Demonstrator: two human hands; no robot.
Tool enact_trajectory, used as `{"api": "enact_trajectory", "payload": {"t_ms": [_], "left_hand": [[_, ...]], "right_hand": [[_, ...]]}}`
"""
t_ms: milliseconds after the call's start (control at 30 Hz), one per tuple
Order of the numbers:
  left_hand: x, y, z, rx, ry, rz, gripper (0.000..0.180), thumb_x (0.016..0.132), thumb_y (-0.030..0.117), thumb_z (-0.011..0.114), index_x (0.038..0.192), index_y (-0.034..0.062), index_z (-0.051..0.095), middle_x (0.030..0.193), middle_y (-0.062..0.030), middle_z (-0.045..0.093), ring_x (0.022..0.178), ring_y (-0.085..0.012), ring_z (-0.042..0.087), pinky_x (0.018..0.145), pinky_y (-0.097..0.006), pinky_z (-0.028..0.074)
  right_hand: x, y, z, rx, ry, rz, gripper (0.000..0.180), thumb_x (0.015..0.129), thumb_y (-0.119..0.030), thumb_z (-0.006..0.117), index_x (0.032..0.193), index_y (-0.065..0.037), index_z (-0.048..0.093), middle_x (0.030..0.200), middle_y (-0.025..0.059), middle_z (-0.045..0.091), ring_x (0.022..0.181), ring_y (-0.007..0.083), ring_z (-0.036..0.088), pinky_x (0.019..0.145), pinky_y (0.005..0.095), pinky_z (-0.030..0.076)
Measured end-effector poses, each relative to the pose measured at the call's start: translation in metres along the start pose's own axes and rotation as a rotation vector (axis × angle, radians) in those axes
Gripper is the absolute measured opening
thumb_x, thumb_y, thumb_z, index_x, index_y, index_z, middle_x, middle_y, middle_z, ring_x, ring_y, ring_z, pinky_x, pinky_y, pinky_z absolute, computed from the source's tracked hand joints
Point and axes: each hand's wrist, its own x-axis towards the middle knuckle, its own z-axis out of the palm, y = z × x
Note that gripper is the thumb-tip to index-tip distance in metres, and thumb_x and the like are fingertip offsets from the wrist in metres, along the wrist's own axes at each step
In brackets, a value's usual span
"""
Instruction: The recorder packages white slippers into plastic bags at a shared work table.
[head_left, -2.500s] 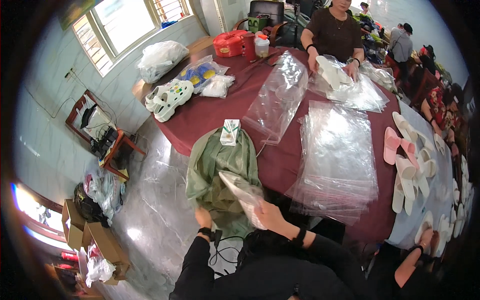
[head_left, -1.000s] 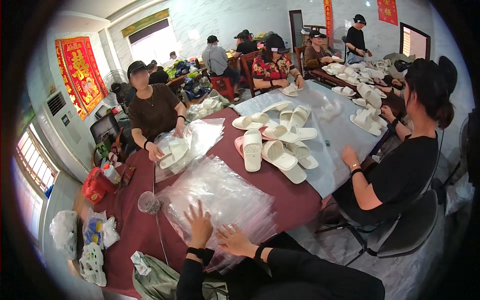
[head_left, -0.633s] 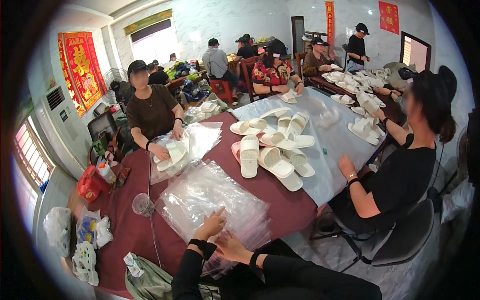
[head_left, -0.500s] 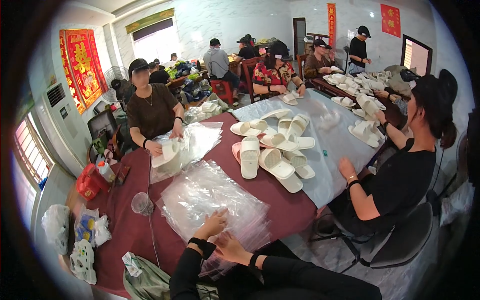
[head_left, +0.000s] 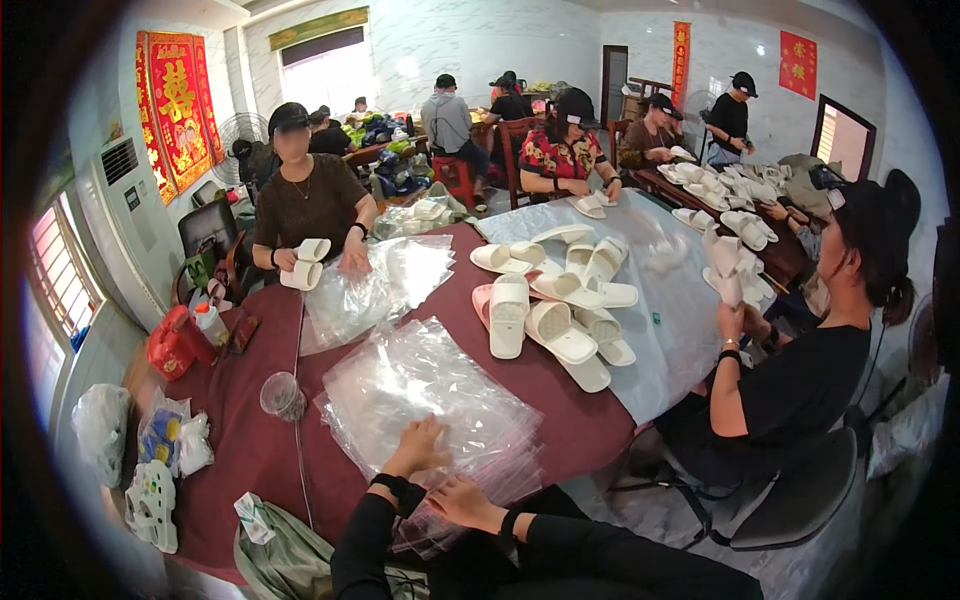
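A stack of clear plastic bags (head_left: 400, 375) lies fanned out on the table before me. My left hand (head_left: 420, 446) rests on the stack's near part, fingers stretched out over the top bag. My right hand (head_left: 465, 502) is just below and right of it, at the bags' near edge, its fingers loosely extended toward my left wrist. It touches the plastic, and I see no firm grip. Beyond the stack, to the right, lies a pile of cream slippers (head_left: 560, 315), with a pink one (head_left: 484, 304) among them.
Across the table a person (head_left: 310, 200) holds a pair of cream slippers (head_left: 304, 264) beside more clear bags (head_left: 385, 275). On the right another person (head_left: 790, 360) handles slippers. A clear plastic cup (head_left: 283, 397), a red jug (head_left: 178, 343) and a green cloth (head_left: 285, 555) are to the left.
My left hand has shifted slightly left and down over the bags; my right hand's fingers have drawn in. The person across has lifted slippers off the bags; the person on the right has raised slippers.
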Motion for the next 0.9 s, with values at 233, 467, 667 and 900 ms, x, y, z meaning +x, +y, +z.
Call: {"api": "enact_trajectory", "payload": {"t_ms": [233,467,667,900], "left_hand": [[-0.009,0.012,-0.001,0.08,-0.013,-0.077,0.077,0.064,0.052,0.069,0.131,0.0227,0.046,0.147,-0.0117,0.028,0.134,-0.0389,0.024,0.105,-0.064,0.014],[-0.01,0.007,-0.003,0.061,-0.078,-0.038,0.08,0.064,0.052,0.07,0.134,0.0235,0.043,0.149,-0.0097,0.025,0.137,-0.0386,0.018,0.106,-0.064,0.01],[-0.018,0.006,-0.002,-0.041,0.068,-0.006,0.068,0.069,0.041,0.07,0.13,0.0223,0.047,0.145,-0.0126,0.031,0.135,-0.0383,0.023,0.106,-0.063,0.012],[-0.026,0.01,-0.006,0.168,0.337,-0.423,0.055,0.079,0.04,0.062,0.128,0.0175,0.049,0.143,-0.0171,0.032,0.134,-0.0372,0.025,0.105,-0.062,0.014]], "right_hand": [[0.004,-0.002,-0.004,0.068,0.085,-0.105,0.022,0.078,-0.024,0.065,0.092,-0.008,0.063,0.091,0.0091,0.065,0.086,0.0248,0.063,0.071,0.0352,0.052],[-0.005,0.002,0.003,0.254,0.026,-0.392,0.023,0.078,-0.018,0.065,0.099,-0.007,0.063,0.096,0.0084,0.064,0.085,0.0226,0.064,0.069,0.0333,0.054],[-0.008,0.002,-0.001,0.209,0.09,-0.182,0.031,0.078,-0.02,0.064,0.106,-0.007,0.06,0.109,0.0085,0.058,0.099,0.0273,0.056,0.081,0.0408,0.045],[0.007,0.016,0.005,-0.123,0.013,0.363,0.039,0.079,-0.029,0.059,0.111,-0.006,0.058,0.113,0.012,0.057,0.11,0.0308,0.048,0.092,0.0472,0.034]]}}
